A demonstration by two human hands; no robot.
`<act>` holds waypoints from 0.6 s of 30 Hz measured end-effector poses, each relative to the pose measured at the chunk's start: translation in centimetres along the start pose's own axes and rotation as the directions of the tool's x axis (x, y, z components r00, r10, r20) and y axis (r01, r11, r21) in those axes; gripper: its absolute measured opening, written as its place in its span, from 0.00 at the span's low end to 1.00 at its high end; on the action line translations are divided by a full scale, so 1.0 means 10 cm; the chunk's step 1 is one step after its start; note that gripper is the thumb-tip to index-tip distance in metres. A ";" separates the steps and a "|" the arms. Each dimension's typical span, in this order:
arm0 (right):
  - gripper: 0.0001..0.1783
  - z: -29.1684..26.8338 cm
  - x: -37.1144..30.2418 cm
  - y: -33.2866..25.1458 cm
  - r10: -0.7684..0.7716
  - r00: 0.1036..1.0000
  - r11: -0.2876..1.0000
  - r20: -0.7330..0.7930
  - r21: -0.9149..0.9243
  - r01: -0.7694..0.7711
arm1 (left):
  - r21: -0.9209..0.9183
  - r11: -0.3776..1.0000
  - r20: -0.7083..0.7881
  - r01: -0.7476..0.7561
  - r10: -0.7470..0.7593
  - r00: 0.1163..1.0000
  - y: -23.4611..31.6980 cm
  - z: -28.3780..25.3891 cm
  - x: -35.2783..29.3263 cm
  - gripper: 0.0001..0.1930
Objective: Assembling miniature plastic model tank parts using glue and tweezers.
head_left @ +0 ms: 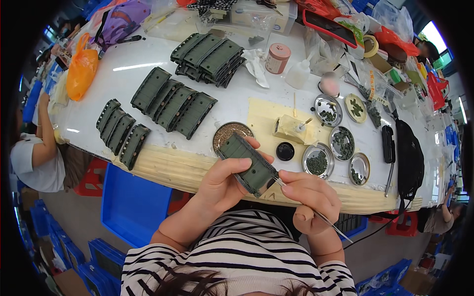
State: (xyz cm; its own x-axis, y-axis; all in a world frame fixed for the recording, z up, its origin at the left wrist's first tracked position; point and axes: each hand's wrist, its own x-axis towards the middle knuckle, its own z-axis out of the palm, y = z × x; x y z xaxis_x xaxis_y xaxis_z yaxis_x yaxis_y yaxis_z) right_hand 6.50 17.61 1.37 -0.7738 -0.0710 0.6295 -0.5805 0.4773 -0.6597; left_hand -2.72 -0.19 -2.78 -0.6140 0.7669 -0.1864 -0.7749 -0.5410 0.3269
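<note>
My left hand (219, 185) is closed around a dark green curved panel (242, 157) with raised edges and small round dots, holding it tilted above the front edge of the table. In my right hand (313, 197) is a pair of thin metal tweezers (332, 224). Their tips meet the panel's right end; whether they pinch a small part there is too small to tell. Partly behind the panel sits a round metal dish (215, 136) of brown grains. Close to my right hand is another metal dish (318, 176) with tiny dark green pieces.
Similar panels stand in a tall stack (207, 56), a middle row (173, 103) and a small group (121, 130) on the left. Right of centre are a cream block (286, 129), a black round cap (285, 151) and several more dishes. A pink jar (278, 58) stands behind.
</note>
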 end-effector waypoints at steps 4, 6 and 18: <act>0.20 -0.01 -0.01 -0.02 -0.024 1.000 0.999 0.014 -0.034 0.025 | -0.004 1.000 0.025 -0.002 0.002 1.000 -0.01 0.00 0.01 0.20; 0.19 0.05 0.00 -0.05 -0.013 0.999 0.997 -0.045 -0.072 0.010 | 0.005 1.000 0.033 -0.003 0.003 0.999 -0.01 0.00 0.02 0.20; 0.19 -0.04 -0.03 0.04 -0.089 0.996 0.996 0.012 -0.012 0.089 | -0.010 0.996 0.026 0.092 -0.091 0.995 -0.03 -0.03 0.07 0.19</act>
State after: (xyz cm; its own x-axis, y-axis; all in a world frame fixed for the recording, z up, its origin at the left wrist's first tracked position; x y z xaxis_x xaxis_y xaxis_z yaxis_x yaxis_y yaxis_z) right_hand 6.61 18.12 1.10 -0.7218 -0.1238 0.6809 -0.6443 0.4797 -0.5957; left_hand -2.93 0.40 -3.26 -0.5366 0.8219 -0.1914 -0.8294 -0.4718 0.2993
